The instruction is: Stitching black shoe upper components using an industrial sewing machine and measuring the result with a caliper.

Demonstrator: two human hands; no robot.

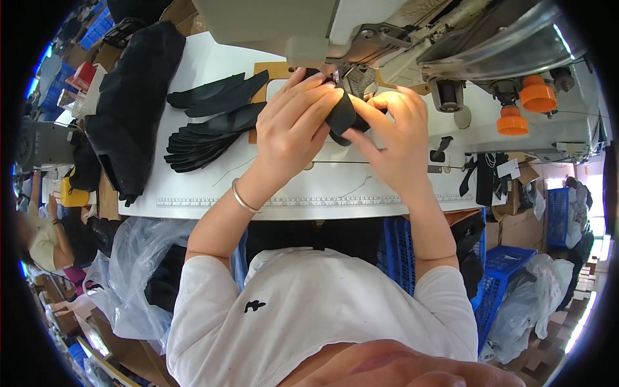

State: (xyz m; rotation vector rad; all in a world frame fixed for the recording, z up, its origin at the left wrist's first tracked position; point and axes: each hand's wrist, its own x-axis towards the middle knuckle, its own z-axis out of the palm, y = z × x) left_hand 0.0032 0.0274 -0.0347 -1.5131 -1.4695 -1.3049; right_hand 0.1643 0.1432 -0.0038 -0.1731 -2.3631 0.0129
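- The black fabric piece (pixel 342 116) was positioned between both hands, at the sewing machine (pixel 271 26) needle area; its visible flap ran toward the wearer, full long axis obscured.
- The left hand (pixel 291 116), nearer the needle area, was curled around its left side.
- The right hand (pixel 394 122) pinched its right side.

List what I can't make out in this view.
Head view: parts of the black piece, covered by the left hand and right hand.
Head view: top of the sewing machine, cut off by the upper edge.
Head view: fine marks on the ruler, too small to read.
Head view: co-worker at far left, blurred near the fisheye rim.
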